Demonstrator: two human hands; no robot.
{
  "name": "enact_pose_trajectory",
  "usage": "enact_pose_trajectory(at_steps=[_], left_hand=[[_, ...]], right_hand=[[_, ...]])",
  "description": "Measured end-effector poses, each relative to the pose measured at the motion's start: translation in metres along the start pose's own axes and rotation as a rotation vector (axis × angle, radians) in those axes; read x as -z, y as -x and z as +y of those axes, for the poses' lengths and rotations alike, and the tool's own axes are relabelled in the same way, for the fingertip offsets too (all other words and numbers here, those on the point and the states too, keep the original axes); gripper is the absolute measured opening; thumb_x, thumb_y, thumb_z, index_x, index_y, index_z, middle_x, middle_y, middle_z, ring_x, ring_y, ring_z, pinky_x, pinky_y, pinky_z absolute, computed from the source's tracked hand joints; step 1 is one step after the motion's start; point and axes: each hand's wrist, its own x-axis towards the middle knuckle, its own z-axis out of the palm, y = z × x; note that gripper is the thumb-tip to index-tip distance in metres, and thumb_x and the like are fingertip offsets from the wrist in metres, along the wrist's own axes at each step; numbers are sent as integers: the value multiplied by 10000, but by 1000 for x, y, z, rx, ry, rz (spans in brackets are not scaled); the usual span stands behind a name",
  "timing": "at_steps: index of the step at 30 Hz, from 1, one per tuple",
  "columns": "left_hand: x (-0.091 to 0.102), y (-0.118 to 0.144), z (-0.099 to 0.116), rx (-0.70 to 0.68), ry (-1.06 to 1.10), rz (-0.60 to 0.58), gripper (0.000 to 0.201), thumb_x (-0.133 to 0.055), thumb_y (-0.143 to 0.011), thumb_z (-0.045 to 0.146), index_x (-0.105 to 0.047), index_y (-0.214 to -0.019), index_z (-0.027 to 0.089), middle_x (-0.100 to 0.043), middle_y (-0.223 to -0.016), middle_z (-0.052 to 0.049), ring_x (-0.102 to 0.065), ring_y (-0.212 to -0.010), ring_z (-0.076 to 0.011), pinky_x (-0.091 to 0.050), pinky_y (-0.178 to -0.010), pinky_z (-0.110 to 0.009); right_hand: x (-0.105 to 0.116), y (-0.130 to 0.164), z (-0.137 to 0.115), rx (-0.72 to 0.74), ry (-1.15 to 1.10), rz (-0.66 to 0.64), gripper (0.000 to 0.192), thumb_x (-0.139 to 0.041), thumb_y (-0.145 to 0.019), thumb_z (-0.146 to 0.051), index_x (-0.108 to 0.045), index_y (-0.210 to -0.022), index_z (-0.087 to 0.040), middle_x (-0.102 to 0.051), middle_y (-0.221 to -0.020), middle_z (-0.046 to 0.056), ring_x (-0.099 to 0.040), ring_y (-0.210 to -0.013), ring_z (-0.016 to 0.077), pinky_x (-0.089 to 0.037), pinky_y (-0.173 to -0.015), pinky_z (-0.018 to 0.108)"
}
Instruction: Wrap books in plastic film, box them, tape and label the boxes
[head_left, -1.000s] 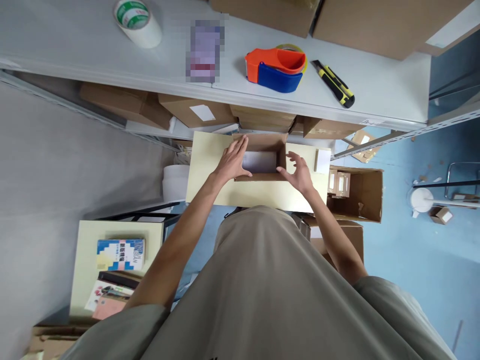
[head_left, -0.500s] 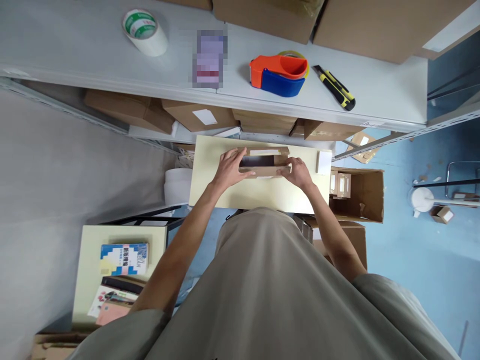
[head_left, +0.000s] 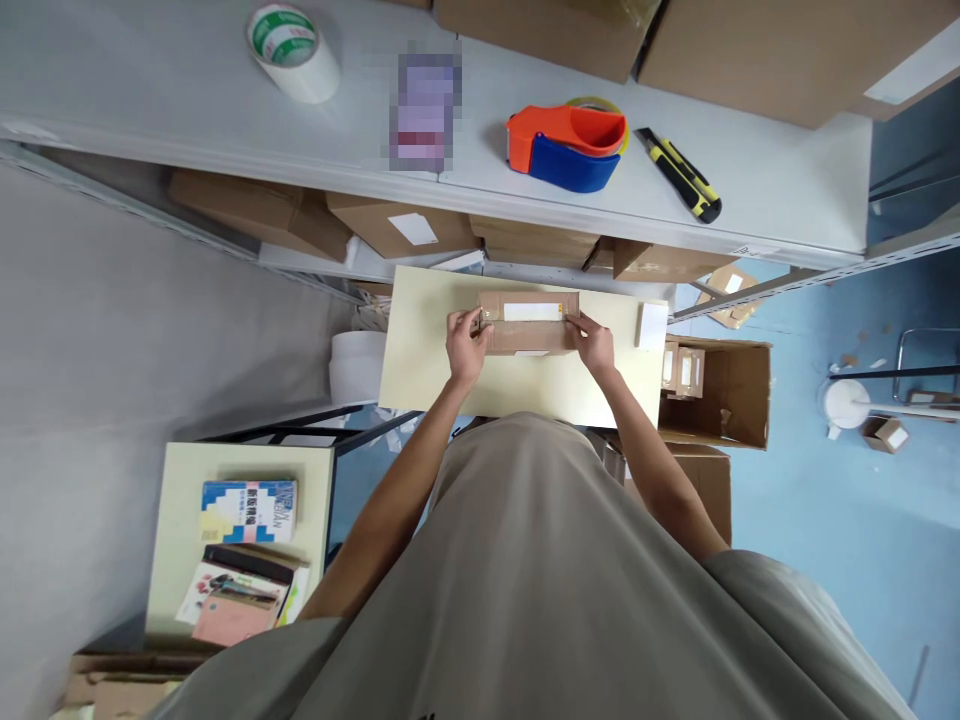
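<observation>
A small cardboard box point(head_left: 529, 336) lies on the cream tabletop point(head_left: 420, 370) in front of me. Its top flaps are folded flat and meet along a seam; a white label runs along the far flap. My left hand point(head_left: 468, 345) grips the box's left end, fingers bent round the corner. At the right end, my right hand point(head_left: 592, 342) pinches the edge near the seam. What lies inside the box is hidden by the flaps. A stack of white paper or cards point(head_left: 651, 326) sits on the tabletop right of my right hand.
On the grey shelf point(head_left: 480, 190) beyond stand a tape roll point(head_left: 307, 70), an orange and blue tape dispenser point(head_left: 568, 150) and a yellow-black utility knife point(head_left: 681, 177). An open carton point(head_left: 739, 395) holding small boxes is at right. Books point(head_left: 249, 512) lie on a side table at left.
The box's top flaps have come down over the dark opening that showed before. My left hand has shifted from the flap's top to the left end; both hands now hold the ends.
</observation>
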Motion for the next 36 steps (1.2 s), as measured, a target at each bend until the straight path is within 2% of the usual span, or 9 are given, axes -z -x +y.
enact_pose_trajectory(at_steps=[4,8,12,17,23,27,30,33,36], left_hand=[[-1,4,2,90,8,-7,356,-762,-1055,200,-792,-1409,175,-742,-1326,-150,-813,-1171,-238,-686,-1106,-384],[9,13,8,75,39,-39,362,-774,-1060,208,-794,-1419,168,-753,-1276,-141,-805,-1201,-250,-682,-1108,-373],[18,26,9,36,77,-39,366,-753,-1069,205,-798,-1431,197,-737,-1267,-125,-793,-1179,-235,-685,-1106,-370],[21,32,4,40,38,-148,267,-744,-1056,199,-850,-1301,188,-690,-1198,-109,-779,-1064,-215,-699,-1079,-366],[25,24,1,13,-29,-196,245,-757,-1040,222,-850,-1264,256,-688,-1233,-94,-777,-1059,-220,-702,-1107,-403],[30,20,0,17,14,-221,260,-760,-1012,243,-848,-1257,251,-695,-1228,-92,-776,-1027,-208,-724,-1074,-398],[36,18,2,-4,9,-233,292,-759,-993,228,-842,-1272,256,-702,-1295,-119,-767,-1189,-256,-721,-1082,-417],[44,12,16,-97,-64,-202,301,-737,-1010,197,-830,-1290,258,-710,-1418,-140,-692,-1425,-307,-627,-1247,-488],[55,-2,44,-205,-63,-164,268,-668,-1073,210,-824,-1288,243,-748,-1392,-135,-702,-1407,-301,-566,-1297,-488]], right_hand=[[-1,4,-1,-43,-100,33,397,-583,-1135,-309,-866,-1412,-285,-737,-1642,57,-773,-1463,327,-626,-1250,494],[5,21,-3,-58,-148,70,389,-581,-1143,-350,-842,-1422,-282,-805,-1545,78,-798,-1421,341,-637,-1226,506],[5,40,-3,-81,-154,34,390,-574,-1152,-391,-756,-1484,-293,-859,-1447,82,-850,-1312,361,-689,-1122,529],[-4,52,0,-102,-126,-30,388,-539,-1162,-377,-741,-1478,-274,-862,-1429,112,-853,-1301,372,-690,-1110,525],[-1,54,5,-41,-139,-70,442,-473,-1165,-388,-751,-1494,-288,-839,-1479,92,-852,-1297,367,-708,-1097,537],[4,57,7,-5,-213,-81,480,-494,-1134,-396,-758,-1514,-267,-729,-1659,102,-810,-1383,339,-726,-1114,539],[11,60,7,35,-149,-80,473,-532,-1122,-392,-776,-1503,-255,-621,-1770,127,-797,-1397,362,-715,-1140,576],[27,58,-1,119,-35,-51,465,-562,-1116,-373,-768,-1508,-234,-621,-1757,175,-756,-1456,402,-676,-1190,617],[54,44,-22,234,29,45,475,-542,-1142,-401,-747,-1530,-223,-635,-1730,199,-694,-1532,411,-620,-1257,633]])
